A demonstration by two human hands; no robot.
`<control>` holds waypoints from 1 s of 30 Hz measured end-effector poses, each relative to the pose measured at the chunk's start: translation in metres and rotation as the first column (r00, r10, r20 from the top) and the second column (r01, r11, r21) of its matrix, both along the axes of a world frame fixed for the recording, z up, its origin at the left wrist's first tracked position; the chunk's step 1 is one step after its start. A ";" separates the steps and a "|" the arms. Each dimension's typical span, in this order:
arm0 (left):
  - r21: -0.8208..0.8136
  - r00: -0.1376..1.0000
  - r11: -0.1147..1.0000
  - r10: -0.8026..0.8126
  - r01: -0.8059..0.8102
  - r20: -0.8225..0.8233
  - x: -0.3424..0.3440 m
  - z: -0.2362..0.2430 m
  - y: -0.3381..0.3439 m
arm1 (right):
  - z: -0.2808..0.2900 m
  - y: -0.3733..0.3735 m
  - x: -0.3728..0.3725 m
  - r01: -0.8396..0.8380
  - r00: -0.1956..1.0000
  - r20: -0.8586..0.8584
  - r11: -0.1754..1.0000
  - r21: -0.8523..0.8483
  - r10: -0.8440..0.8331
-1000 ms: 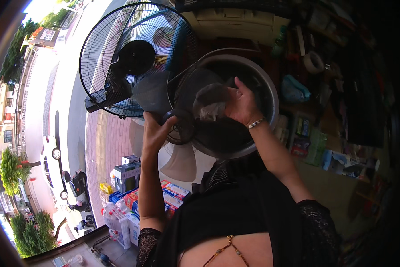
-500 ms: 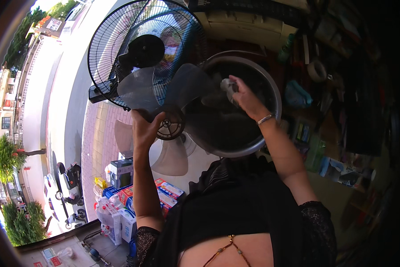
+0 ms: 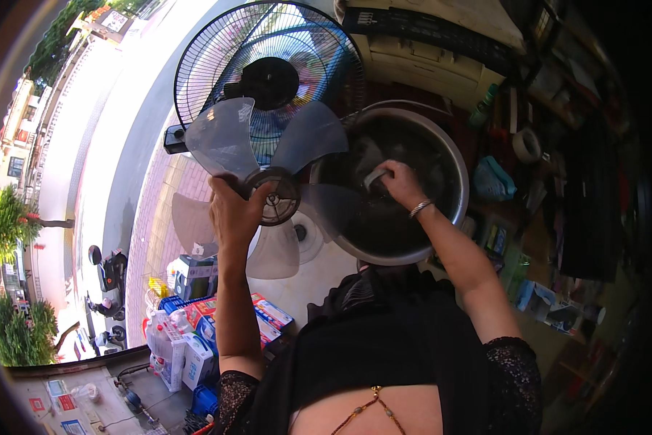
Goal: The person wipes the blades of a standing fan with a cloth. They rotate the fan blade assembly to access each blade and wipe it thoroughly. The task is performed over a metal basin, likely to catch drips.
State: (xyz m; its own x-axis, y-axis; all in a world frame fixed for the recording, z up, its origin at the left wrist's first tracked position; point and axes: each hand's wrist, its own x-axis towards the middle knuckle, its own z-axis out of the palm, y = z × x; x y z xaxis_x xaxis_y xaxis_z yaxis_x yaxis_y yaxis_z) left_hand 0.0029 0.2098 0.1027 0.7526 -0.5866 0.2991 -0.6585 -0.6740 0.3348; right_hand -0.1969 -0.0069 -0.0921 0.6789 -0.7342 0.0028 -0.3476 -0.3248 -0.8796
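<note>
A translucent grey fan blade wheel (image 3: pixel 302 135) with several paddles and a round dark hub is tilted up before me. My left hand (image 3: pixel 233 210) grips it beside the hub, thumb reaching toward the hub's edge. To its right stands a wide metal basin (image 3: pixel 459 177) with dark water in it. Over that water my right hand (image 3: pixel 402 185) is closed on a small pale cloth (image 3: pixel 374 177); whether the cloth touches the water I cannot tell. One paddle overlaps the basin's left rim. Behind the blade wheel is a black wire fan guard (image 3: pixel 195 54) with the motor at its centre.
Boxes and packages (image 3: pixel 195 319) are stacked at the lower left, beside my left forearm. A cream cabinet (image 3: pixel 413 54) stands beyond the basin. At the right are a tape roll (image 3: pixel 526 146), a light-blue bag (image 3: pixel 494 178) and a green bottle (image 3: pixel 484 106). Outside at the left lies a bright street.
My right hand has lowered with the cloth toward the middle of the basin. The blade wheel, still in my left hand, has turned slightly. The whole view has shifted a little.
</note>
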 end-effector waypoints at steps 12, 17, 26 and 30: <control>0.085 0.988 0.989 -0.113 0.122 -0.104 -0.036 0.006 -0.048 | 0.133 0.043 0.026 -0.142 0.743 0.669 0.974 0.174 -0.011; 0.112 0.981 0.979 -0.156 0.169 -0.120 -0.048 0.004 -0.059 | 0.130 0.044 0.037 -0.005 0.822 0.561 0.987 -0.159 0.095; 0.072 0.970 0.976 -0.193 0.205 -0.145 -0.054 -0.014 -0.064 | 0.109 0.038 0.027 0.074 0.863 0.486 0.919 -0.388 0.136; 0.060 0.965 0.975 -0.200 0.213 -0.171 -0.050 -0.015 -0.065 | 0.090 0.035 0.021 0.043 0.888 0.440 0.928 -0.369 0.133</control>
State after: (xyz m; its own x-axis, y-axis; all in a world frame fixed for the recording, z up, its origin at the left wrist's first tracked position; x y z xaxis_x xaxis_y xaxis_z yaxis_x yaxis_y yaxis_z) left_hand -0.0476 0.1447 0.0880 0.6474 -0.7510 0.1302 -0.7271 -0.5572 0.4011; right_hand -0.1762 0.0278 -0.0026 0.5700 -0.5902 0.5716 0.0793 -0.6530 -0.7532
